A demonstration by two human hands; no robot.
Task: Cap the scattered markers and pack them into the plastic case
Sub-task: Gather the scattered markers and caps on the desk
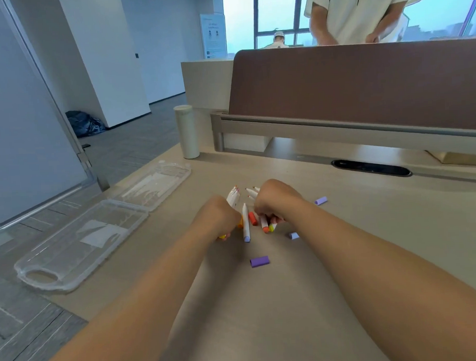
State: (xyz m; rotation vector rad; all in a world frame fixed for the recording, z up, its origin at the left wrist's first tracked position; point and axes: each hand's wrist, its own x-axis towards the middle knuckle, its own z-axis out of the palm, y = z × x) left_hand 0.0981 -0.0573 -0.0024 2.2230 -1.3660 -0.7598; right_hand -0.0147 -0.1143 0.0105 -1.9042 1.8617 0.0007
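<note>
As both my forearms reach out over the beige desk (pixel 291 300), the nearest loose item is a purple cap (pixel 259 261) on its side, apart from everything else.

At the desk's left edge is the clear plastic case (pixel 81 241). It lies open and flat, with the handle cut-out at the near end and the other half running away to the far left.

Slightly farther and to the right, a lavender cap (pixel 293 235) sits near my right hand.

My left hand (pixel 219 216) has its fingers curled under, gripping a bunch of markers (pixel 233 198). Their uncapped tips stick out on the far side.

My right hand (pixel 276 200) is likewise closed round a second bunch (pixel 264 225), with orange and yellow ends showing on the near side. I cannot tell the count in either bunch.

Between the hands a loose marker (pixel 245 223) lies on the desk, lavender end nearest me and tip pointing away. A red-orange cap (pixel 252 218) is just beside it on the right.

Farther right, a second lavender cap (pixel 321 200) lies well apart from the hands.

Beyond these, a white tumbler (pixel 187 132) stands upright at the far left. A dark cable slot (pixel 371 168) is at the far right, and a brown partition (pixel 363 84) runs across the back. A person in a white shirt (pixel 360 11) stands behind it.
</note>
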